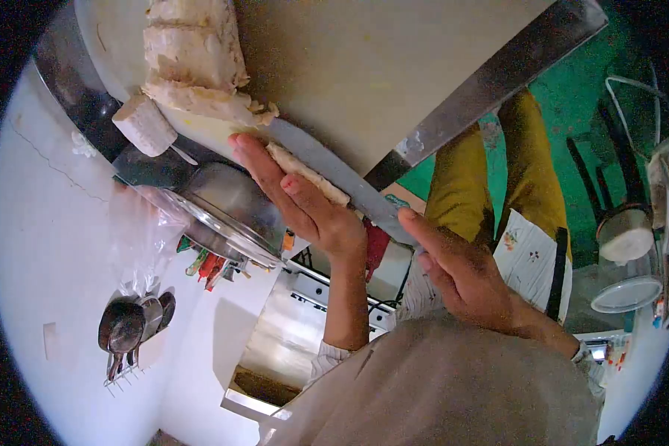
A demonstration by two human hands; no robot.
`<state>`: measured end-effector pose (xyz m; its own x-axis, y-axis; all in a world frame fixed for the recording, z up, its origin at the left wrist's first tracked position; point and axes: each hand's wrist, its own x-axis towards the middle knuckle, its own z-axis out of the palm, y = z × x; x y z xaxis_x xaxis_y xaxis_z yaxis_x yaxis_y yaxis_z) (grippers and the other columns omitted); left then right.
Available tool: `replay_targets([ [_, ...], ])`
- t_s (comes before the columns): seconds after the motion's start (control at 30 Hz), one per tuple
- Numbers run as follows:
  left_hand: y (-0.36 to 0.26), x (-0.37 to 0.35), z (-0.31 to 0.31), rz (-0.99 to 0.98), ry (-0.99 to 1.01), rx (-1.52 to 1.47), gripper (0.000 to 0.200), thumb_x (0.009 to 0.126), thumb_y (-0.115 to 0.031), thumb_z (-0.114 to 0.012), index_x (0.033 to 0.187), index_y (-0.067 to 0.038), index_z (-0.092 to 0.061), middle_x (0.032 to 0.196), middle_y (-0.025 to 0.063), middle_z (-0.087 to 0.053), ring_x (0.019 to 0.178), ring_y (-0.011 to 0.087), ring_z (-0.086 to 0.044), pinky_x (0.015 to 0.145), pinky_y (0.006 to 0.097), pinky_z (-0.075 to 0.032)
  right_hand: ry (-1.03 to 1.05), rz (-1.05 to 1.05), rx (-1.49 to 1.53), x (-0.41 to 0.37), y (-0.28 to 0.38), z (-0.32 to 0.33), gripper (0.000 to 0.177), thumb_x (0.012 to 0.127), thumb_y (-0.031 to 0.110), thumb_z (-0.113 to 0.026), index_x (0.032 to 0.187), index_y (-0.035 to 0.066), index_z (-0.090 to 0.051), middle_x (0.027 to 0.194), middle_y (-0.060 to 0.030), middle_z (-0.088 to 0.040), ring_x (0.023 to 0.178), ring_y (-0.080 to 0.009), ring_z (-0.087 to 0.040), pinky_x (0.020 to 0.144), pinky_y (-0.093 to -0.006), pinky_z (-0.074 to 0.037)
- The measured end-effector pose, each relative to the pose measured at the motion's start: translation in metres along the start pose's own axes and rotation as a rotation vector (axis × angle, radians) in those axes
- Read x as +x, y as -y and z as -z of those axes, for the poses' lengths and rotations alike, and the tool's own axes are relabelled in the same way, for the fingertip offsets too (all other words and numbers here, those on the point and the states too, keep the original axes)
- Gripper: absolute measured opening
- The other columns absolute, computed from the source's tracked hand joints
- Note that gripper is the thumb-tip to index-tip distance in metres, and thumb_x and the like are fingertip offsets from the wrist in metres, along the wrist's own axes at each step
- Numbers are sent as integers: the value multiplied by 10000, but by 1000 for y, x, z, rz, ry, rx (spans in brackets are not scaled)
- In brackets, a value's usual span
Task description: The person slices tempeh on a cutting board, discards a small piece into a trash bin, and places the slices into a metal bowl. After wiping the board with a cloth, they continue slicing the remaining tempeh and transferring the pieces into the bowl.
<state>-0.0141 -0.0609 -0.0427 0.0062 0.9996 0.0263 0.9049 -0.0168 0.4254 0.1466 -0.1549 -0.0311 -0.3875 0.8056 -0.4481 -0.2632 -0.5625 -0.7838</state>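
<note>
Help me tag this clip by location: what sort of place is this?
Probably a kitchen: frying pans hang against the wall, and pale, cut food lies on a work surface near a knife.

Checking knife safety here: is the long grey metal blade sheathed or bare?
Bare: the long grey metal blade shows uncovered beside the narrow pale food strip, with no sheath visible.

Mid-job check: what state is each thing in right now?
Left hand: open, fingers extended beside the thin slice.
Right hand: fingers partly bent; grip unclear.
Blade: bare, handle not visible.
Thin slice: between left hand and blade.
Pale block: partly cut, gaps across it.
White chunk: separate, cut end showing.
Dark pans: hanging.
</note>
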Motion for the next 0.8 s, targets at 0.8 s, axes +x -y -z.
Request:
replay_targets([
  [0.8,-4,0,1,6,32,20,603,969,-388,-186,1373,59,-224,1452,209,-171,1361,327,-114,1095,423,-92,73,-24,-8,3,4,-6,445,907,37,-427,1339,20,-322,1333,-189,-411,1220,-302,-428,1007,-366,-347],
])
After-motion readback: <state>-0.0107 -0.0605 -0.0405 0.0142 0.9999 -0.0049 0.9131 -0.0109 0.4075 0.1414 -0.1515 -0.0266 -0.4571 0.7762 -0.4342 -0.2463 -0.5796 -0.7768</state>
